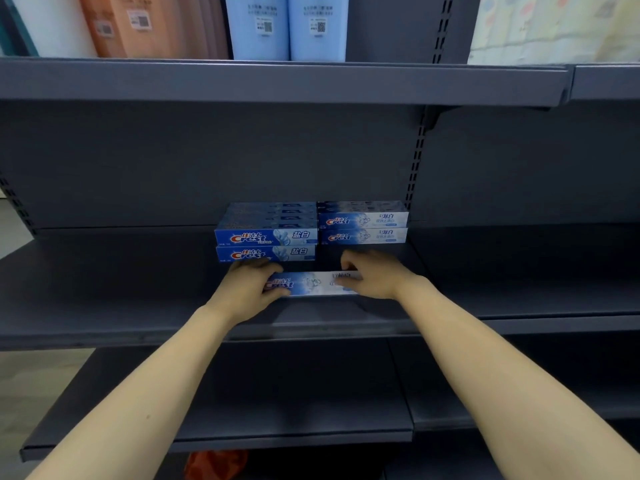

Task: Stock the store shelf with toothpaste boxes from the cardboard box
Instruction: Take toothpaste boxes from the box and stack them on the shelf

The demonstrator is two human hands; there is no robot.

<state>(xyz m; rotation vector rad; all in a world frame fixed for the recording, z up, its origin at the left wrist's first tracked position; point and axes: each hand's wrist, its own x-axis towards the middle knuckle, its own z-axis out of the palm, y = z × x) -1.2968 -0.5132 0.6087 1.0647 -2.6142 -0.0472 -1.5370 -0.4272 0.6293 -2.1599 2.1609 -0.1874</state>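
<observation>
Between the two hands, a toothpaste box (pixel 313 284) lies lengthwise above the shelf (pixel 138 289); left hand (pixel 251 285) and right hand (pixel 372 275) pinch its ends.

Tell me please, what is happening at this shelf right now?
A person is stocking toothpaste. Both hands hold one pale Crest box lengthwise: the left hand at its left end, the right hand at its right end. They have it over the middle shelf, in front of the stacks already there. The dark blue stack stands on the left, the pale stack on the right and further back. The cardboard box is not in view.
</observation>
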